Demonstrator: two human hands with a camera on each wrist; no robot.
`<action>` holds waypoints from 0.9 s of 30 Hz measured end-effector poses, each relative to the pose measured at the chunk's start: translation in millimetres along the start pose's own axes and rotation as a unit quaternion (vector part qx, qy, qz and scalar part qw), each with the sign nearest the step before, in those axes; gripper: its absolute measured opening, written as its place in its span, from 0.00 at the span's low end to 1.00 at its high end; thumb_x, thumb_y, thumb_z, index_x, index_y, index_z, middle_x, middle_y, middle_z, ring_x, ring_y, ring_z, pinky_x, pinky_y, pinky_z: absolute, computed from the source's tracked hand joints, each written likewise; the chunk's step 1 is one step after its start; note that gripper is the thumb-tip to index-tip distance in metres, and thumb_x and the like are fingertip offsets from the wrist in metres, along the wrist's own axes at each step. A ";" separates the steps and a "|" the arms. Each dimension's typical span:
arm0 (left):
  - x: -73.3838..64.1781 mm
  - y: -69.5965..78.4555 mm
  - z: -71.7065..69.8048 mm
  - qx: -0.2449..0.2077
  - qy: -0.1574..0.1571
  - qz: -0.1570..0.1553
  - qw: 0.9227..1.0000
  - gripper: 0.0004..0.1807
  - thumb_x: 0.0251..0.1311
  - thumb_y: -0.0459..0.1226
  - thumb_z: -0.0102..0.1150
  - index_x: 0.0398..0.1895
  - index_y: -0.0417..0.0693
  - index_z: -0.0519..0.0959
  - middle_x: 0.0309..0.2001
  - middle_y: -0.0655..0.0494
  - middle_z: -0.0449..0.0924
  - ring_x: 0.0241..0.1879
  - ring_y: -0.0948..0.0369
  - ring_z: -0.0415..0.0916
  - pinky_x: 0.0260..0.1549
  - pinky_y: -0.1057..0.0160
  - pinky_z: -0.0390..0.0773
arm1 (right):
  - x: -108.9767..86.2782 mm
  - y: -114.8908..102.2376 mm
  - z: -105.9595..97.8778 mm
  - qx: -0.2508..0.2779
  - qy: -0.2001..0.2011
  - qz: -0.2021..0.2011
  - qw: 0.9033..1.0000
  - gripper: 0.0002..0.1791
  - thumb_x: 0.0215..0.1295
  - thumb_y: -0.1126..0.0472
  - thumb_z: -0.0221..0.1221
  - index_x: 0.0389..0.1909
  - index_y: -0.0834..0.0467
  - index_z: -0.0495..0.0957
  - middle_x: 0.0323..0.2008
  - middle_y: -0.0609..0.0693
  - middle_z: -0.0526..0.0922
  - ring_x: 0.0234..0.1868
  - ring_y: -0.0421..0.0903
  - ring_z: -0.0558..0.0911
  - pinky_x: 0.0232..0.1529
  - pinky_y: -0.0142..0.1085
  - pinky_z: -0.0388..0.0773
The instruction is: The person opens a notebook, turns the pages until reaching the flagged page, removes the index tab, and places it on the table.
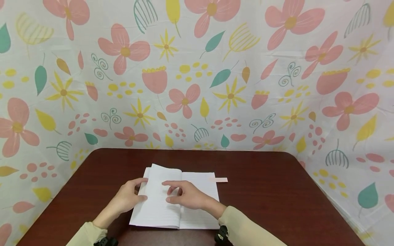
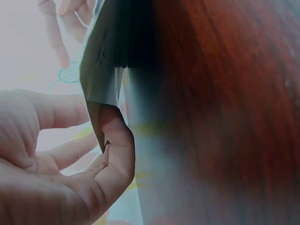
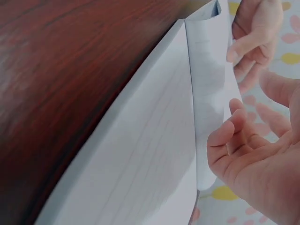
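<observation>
An open lined notebook [image 1: 198, 218] lies on the brown table, its left pages lifted and bowed near the spine. My left hand [image 1: 127, 195] grips its left edge, thumb on one side and fingers on the other; the left wrist view shows the cover's edge between them. Over the left page is my right hand [image 1: 189, 195], index finger pointing left and the others loosely bent, with nothing held. In the right wrist view the right hand [image 3: 262, 164] appears beside the curved page [image 3: 206, 93]. A pale pink paper strip [image 1: 221, 179] sticks out from the right page's edge.
The dark brown table [image 1: 264, 191] stretches around the notebook, with rounded far corners. Behind it and at both sides hangs a white curtain [image 1: 191, 136] printed with flowers and leaves. Dark wrist devices [image 1: 222, 235] sit at the beige sleeves.
</observation>
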State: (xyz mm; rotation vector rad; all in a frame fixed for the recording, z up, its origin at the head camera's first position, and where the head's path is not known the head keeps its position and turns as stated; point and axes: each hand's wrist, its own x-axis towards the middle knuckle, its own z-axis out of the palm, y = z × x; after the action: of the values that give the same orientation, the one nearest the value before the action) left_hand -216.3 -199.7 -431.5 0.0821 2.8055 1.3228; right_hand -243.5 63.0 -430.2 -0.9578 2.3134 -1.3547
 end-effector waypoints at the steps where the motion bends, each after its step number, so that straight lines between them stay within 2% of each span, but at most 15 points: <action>1: 0.3 -0.6 0.5 0.003 0.001 0.002 1.000 0.34 0.54 0.25 0.75 0.67 0.36 0.78 0.50 0.42 0.80 0.29 0.58 0.78 0.29 0.57 0.81 | -2.3 -0.3 -2.2 0.000 0.000 0.000 1.000 0.28 0.70 0.63 0.68 0.71 0.56 0.78 0.46 0.51 0.85 0.26 0.40 0.75 0.30 0.30 0.72; 8: -0.4 -0.8 1.8 0.029 0.007 0.015 0.999 0.38 0.54 0.24 0.74 0.71 0.39 0.74 0.58 0.33 0.78 0.27 0.58 0.73 0.28 0.57 0.77 | -24.2 7.2 -25.9 -0.007 0.019 0.001 1.000 0.26 0.73 0.61 0.67 0.70 0.56 0.78 0.47 0.51 0.85 0.29 0.42 0.76 0.29 0.32 0.74; 12: -1.7 0.4 2.2 0.050 0.009 0.025 0.998 0.38 0.54 0.25 0.74 0.71 0.40 0.75 0.61 0.33 0.77 0.27 0.57 0.70 0.29 0.57 0.75 | -39.6 17.0 -41.8 -0.022 0.034 0.012 0.999 0.26 0.73 0.59 0.66 0.70 0.56 0.79 0.47 0.50 0.85 0.32 0.44 0.78 0.29 0.33 0.75; 15: -2.7 1.5 3.0 0.075 0.010 0.036 0.996 0.35 0.54 0.25 0.74 0.69 0.40 0.77 0.59 0.36 0.78 0.33 0.54 0.73 0.35 0.53 0.77 | -50.5 26.5 -53.7 -0.033 0.045 0.023 0.998 0.25 0.74 0.58 0.65 0.70 0.56 0.79 0.46 0.49 0.84 0.33 0.46 0.78 0.29 0.34 0.75; 18: -3.8 2.8 4.5 0.101 0.015 0.054 0.993 0.32 0.53 0.25 0.74 0.65 0.40 0.80 0.56 0.37 0.79 0.46 0.47 0.78 0.45 0.46 0.79 | -60.6 34.5 -65.6 -0.047 0.055 0.031 0.997 0.24 0.75 0.58 0.65 0.69 0.58 0.79 0.46 0.49 0.84 0.32 0.45 0.77 0.29 0.35 0.75; 21: -4.4 3.7 6.9 0.112 0.018 0.063 0.991 0.30 0.52 0.25 0.73 0.62 0.39 0.82 0.55 0.36 0.79 0.56 0.40 0.77 0.51 0.41 0.78 | -70.3 40.6 -76.6 -0.062 0.072 0.033 0.995 0.24 0.75 0.58 0.65 0.68 0.59 0.79 0.45 0.49 0.84 0.28 0.44 0.75 0.28 0.34 0.73; 27: -3.8 3.6 11.8 0.128 0.018 0.054 0.990 0.29 0.52 0.26 0.74 0.62 0.41 0.82 0.56 0.37 0.78 0.58 0.38 0.76 0.51 0.40 0.77 | -86.4 52.4 -95.1 -0.087 0.108 0.034 0.990 0.22 0.74 0.60 0.65 0.65 0.64 0.80 0.44 0.52 0.84 0.28 0.45 0.74 0.30 0.34 0.73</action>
State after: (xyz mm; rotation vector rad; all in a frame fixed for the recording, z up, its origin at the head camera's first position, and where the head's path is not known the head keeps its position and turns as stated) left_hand -211.7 -188.7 -436.2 0.2226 3.0252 0.9818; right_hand -253.0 201.4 -432.8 -0.8076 2.6376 -1.3021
